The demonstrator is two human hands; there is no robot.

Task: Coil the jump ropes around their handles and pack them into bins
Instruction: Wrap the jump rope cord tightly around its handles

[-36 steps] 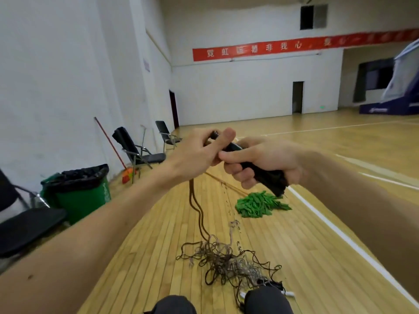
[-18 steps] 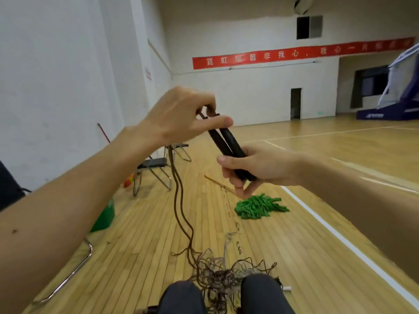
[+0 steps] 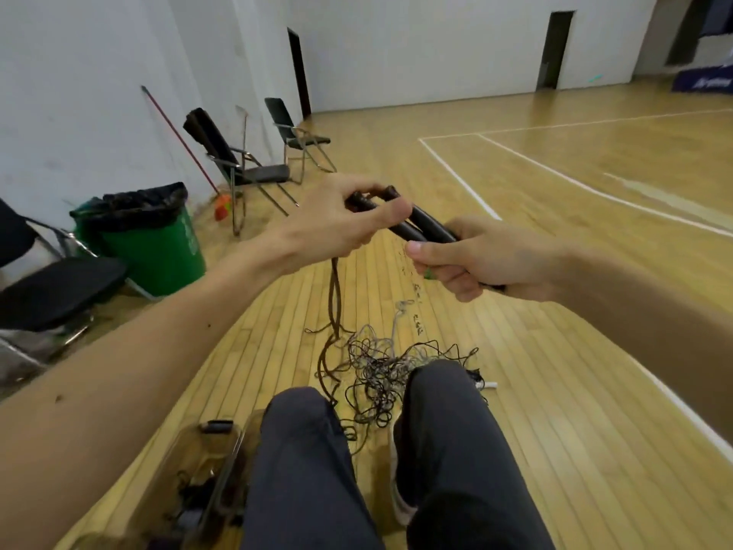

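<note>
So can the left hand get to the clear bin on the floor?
Probably: nothing covers the clear bin beside the leg, but the left hand is busy gripping the jump rope.

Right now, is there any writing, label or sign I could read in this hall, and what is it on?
No text here reads clearly.
Blue panel, far right: white lettering, too blurred to read.
Green bin: faint pale print on its side, too blurred to read.
Wooden floor: small dark marks, too small to tell whether they are writing.
</note>
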